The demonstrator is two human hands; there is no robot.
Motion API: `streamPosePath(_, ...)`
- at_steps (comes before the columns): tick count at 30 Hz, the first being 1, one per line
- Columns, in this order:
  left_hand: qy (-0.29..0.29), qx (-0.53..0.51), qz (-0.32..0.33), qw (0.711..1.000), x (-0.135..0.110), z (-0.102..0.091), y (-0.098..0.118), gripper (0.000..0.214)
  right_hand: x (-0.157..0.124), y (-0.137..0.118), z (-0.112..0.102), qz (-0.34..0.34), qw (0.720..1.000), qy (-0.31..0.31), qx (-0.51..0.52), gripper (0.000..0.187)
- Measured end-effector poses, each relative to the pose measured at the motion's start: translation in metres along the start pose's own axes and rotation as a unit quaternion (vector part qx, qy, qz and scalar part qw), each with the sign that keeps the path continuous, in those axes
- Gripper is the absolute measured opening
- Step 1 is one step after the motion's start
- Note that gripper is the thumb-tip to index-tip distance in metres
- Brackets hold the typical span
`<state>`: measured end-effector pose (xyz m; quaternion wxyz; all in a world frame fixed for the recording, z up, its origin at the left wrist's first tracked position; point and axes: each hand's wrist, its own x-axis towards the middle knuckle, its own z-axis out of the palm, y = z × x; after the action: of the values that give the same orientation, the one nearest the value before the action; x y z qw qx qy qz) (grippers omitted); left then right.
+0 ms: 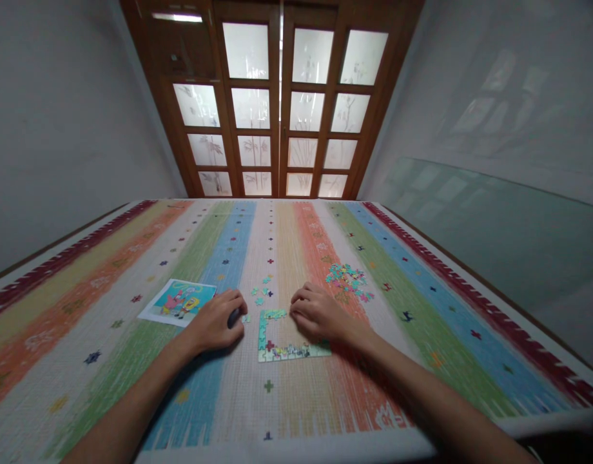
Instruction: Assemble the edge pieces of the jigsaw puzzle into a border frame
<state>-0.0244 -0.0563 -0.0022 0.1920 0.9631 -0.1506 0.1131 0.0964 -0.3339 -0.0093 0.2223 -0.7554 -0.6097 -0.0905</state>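
resting curled and apart, left hand (214, 324) lay beside a loose piece (245, 318), right hand (320, 316) touched the part-built puzzle frame (277, 338) on the striped mat (132, 361); grip unclear; a nudge could likely split the joined edge.
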Motion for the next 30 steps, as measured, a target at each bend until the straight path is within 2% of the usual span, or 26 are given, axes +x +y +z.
streamPosePath(7, -0.001, -0.049, 0.011, 0.999, 0.001, -0.001, -0.004, 0.01, -0.002, 0.002, 0.003, 0.03, 0.999, 0.014, 0.007, 0.022)
streamPosePath(12, -0.015, -0.072, -0.022, 0.997, 0.003, -0.003, -0.006, 0.01, 0.005, -0.014, 0.0, 0.036, 0.999, 0.035, 0.015, 0.018)
streamPosePath(17, -0.038, -0.117, -0.051, 0.991, 0.005, -0.008, -0.004, 0.016, 0.004, -0.03, 0.006, 0.049, 0.997, 0.06, 0.028, 0.017)
streamPosePath(20, -0.054, -0.218, -0.085, 0.971, 0.007, -0.005, 0.004, 0.019, 0.001, -0.031, 0.009, 0.048, 0.996, 0.06, 0.041, 0.017)
streamPosePath(23, -0.016, -0.315, -0.087, 0.945, 0.009, 0.005, 0.017, 0.018, 0.0, -0.033, 0.01, 0.061, 0.994, 0.064, 0.066, 0.016)
streamPosePath(26, 0.009, -0.349, -0.068, 0.934, 0.009, 0.014, 0.031, 0.016, -0.001, -0.038, 0.009, 0.098, 0.984, 0.075, 0.128, 0.013)
streamPosePath(30, 0.024, -0.36, -0.079, 0.929, 0.009, 0.015, 0.045, 0.015, 0.001, -0.048, 0.01, 0.178, 0.953, 0.088, 0.229, 0.017)
